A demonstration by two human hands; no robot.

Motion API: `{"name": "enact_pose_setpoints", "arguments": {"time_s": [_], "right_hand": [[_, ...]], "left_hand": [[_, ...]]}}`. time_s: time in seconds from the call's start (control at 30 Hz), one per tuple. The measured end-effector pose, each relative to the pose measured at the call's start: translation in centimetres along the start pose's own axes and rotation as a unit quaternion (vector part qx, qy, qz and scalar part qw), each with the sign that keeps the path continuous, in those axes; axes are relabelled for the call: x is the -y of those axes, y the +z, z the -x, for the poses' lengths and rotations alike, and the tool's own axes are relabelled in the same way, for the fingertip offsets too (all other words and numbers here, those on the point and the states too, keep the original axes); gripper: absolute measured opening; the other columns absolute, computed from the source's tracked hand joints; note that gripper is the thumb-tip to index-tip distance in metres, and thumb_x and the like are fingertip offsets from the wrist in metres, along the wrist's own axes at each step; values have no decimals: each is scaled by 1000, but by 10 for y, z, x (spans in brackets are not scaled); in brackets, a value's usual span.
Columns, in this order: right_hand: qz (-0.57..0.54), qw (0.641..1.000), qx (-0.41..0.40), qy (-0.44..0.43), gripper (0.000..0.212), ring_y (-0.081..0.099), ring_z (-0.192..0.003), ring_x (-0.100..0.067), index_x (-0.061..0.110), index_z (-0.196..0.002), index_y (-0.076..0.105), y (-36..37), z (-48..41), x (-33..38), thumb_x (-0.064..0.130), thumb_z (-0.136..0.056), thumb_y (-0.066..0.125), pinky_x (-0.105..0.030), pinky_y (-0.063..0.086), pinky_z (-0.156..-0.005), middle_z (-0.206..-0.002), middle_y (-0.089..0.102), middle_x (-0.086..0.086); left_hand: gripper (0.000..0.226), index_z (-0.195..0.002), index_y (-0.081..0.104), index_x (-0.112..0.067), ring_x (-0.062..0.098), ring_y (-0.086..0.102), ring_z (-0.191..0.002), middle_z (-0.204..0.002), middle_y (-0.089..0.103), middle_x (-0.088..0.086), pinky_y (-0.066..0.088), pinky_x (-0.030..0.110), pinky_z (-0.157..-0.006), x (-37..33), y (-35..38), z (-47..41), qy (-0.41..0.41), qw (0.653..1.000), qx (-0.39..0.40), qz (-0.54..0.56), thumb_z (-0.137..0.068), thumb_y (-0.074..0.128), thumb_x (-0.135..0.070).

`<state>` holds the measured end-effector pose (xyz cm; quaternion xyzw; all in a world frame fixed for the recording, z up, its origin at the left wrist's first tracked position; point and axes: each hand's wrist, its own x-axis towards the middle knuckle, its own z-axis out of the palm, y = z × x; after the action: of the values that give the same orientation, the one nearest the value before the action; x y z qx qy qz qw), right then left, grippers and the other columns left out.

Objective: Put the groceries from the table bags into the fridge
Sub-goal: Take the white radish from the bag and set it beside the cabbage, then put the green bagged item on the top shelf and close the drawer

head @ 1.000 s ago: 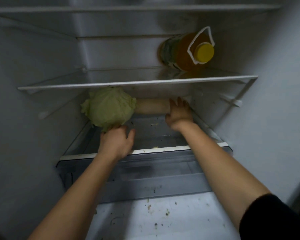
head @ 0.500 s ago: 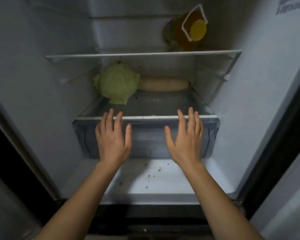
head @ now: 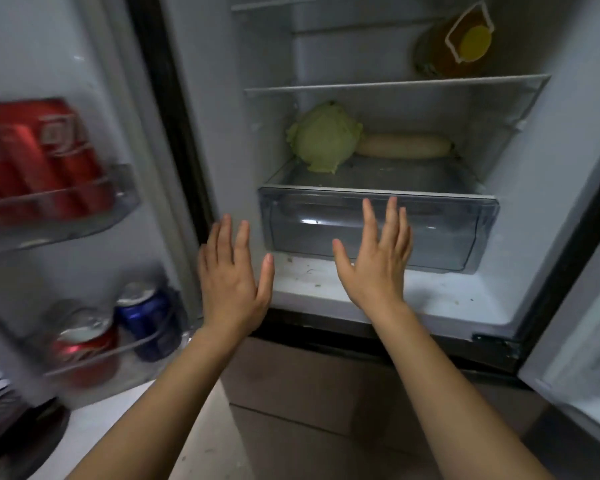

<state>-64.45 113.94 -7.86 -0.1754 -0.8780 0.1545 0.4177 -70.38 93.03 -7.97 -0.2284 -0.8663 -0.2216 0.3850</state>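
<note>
Our left hand (head: 234, 282): fingers straight and spread, holding nothing, raised by the fridge (head: 551, 161) opening.
Our right hand (head: 374, 261): likewise flat and empty, before the clear drawer (head: 447, 230); we cannot tell whether it touches.
Cabbage (head: 324, 138): on the cover above the drawer, back left, against a long pale vegetable (head: 404, 146) we cannot identify.
Yellow-capped bottle (head: 454, 46): on the shelf (head: 378, 86) above, in shadow.
Door racks, left: red cans (head: 32, 157), blue can (head: 146, 317), all blurred, labels unreadable.
</note>
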Motion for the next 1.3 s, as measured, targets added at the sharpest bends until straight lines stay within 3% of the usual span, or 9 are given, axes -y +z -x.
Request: {"name": "enact_pose_setpoints", "arguments": {"time_s": [0.17,0.37,0.57,0.7,0.8,0.97,1.1,1.3], "right_hand": [[-49,998,27,-40,80,10,-152,-38,21,-158,20,-16,83,95,47,-93,57,-56,17,-120,-166,7,-17],[-140,980,104,-95,87,15,-151,-36,17,-159,18,-16,250,253,43,-90,64,-52,18,-121,-166,11,-17],[-215,925,247,-191,93,12,-152,-33,17,-159,11,-4,406,443,43,-87,64,-52,19,-122,-166,8,-14],[-252,879,313,-256,92,12,-152,-34,18,-159,12,-3,482,561,44,-88,64,-53,18,-123,-165,10,-15],[-281,847,338,-298,91,10,-152,-31,20,-159,9,4,535,636,46,-89,62,-48,11,-122,-165,9,-14],[-319,788,386,-357,85,16,-150,-30,18,-158,11,39,615,750,42,-93,60,-46,23,-120,-164,13,-14],[-317,746,442,-385,75,22,-150,-31,17,-157,19,81,665,848,43,-97,56,-45,27,-119,-164,18,-14],[-309,694,503,-411,60,35,-144,-27,19,-152,34,129,692,980,37,-99,54,-42,44,-110,-158,35,-8]], "left_hand": [[57,-143,47,-7,39,40,-137,-154,39,17,36,55,-108,64,-109,87,-11,1000,-18,-18,-97,46,-39],[56,-143,46,-6,40,34,-141,-154,37,19,33,57,-110,192,-291,251,-108,986,6,-128,-97,45,-38],[66,-154,27,-13,34,17,-150,-164,16,14,20,60,-117,301,-497,391,-254,928,52,-268,-98,32,-49],[71,-152,31,-9,35,16,-150,-163,17,17,18,59,-118,352,-599,459,-352,870,27,-343,-96,27,-52],[71,-153,28,-10,33,15,-150,-163,18,17,18,58,-119,389,-651,509,-422,827,12,-371,-96,28,-52],[68,-149,37,-9,35,29,-144,-159,28,18,25,58,-115,465,-710,576,-496,765,58,-406,-96,29,-50],[62,-150,36,-11,35,28,-146,-160,26,19,27,56,-115,544,-754,600,-525,718,113,-444,-100,34,-48],[64,-154,24,-18,32,25,-149,-163,18,16,30,52,-117,649,-807,596,-554,691,156,-438,-100,38,-49]]}}
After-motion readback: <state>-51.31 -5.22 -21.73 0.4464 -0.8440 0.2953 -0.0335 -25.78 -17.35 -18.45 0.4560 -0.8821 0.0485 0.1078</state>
